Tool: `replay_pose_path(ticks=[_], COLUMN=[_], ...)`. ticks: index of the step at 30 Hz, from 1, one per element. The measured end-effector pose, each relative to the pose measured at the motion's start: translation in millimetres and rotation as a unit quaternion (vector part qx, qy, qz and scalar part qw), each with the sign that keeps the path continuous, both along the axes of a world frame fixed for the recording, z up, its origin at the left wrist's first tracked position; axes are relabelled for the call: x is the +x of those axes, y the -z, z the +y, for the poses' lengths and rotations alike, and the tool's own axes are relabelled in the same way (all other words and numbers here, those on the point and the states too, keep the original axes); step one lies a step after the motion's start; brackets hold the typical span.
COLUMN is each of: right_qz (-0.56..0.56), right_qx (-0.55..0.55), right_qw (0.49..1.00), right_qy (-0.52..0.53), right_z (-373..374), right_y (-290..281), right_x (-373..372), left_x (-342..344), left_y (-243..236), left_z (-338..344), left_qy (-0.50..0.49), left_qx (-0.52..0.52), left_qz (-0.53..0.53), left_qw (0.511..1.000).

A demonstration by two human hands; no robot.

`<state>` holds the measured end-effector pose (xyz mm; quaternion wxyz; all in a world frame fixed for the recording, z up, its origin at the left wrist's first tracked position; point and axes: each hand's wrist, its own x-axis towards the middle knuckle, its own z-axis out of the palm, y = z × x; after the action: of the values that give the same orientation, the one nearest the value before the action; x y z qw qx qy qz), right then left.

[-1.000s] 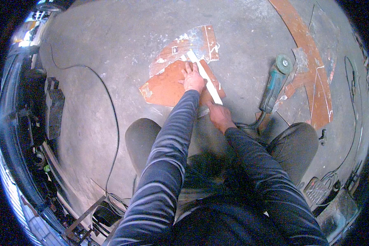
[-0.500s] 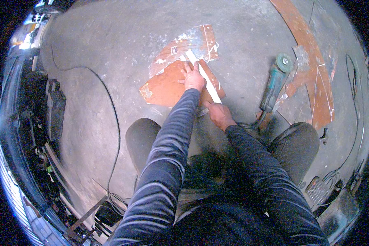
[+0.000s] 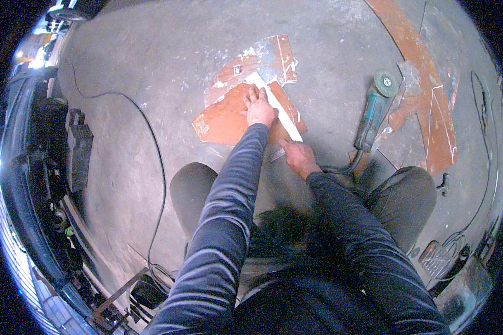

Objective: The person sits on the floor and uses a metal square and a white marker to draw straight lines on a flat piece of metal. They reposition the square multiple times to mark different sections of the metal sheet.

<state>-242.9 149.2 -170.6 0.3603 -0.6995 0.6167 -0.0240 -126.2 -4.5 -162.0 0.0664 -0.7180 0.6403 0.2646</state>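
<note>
Little has moved in the last second: the left hand (image 3: 260,110) stays pressed flat on the white ruler (image 3: 278,107) across the rusty metal sheet (image 3: 226,120), floor at twelve o'clock. Right hand (image 3: 299,157) pinches a small marker (image 3: 277,154) at the ruler's near end; the line looks unfinished, grinder (image 3: 374,114) idle at two o'clock.

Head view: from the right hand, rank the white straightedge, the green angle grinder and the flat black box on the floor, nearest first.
1. White straightedge: just above the right hand, its near end close to the fingers.
2. Green angle grinder: on the floor, to the hand's upper right.
3. Flat black box: far off at the person's left, beyond the black cable.
</note>
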Motion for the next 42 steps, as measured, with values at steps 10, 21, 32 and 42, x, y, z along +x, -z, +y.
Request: replay_pose_path(ticks=[10,21,32,42], right_qz=[-0.024,-0.159,0.022,-0.042], right_qx=[0.024,0.124,0.122,0.085], right_qw=[0.999,0.946,0.950,0.953], right_qy=[0.035,0.254,0.287,0.288], right_z=[-7,-10,-15,-12], right_y=[-5,57,-4,10], right_x=[9,-31,-26,-20], left_x=[1,-2,-7,-3], left_y=[4,9,2,7], left_z=[-2,-7,-4,-4], left_qy=[0.006,0.005,-0.015,-0.019], left_qx=[0.010,-0.008,0.011,-0.007], left_qz=[0.003,0.003,0.019,0.019], left_qw=[1.000,1.000,1.000,1.000])
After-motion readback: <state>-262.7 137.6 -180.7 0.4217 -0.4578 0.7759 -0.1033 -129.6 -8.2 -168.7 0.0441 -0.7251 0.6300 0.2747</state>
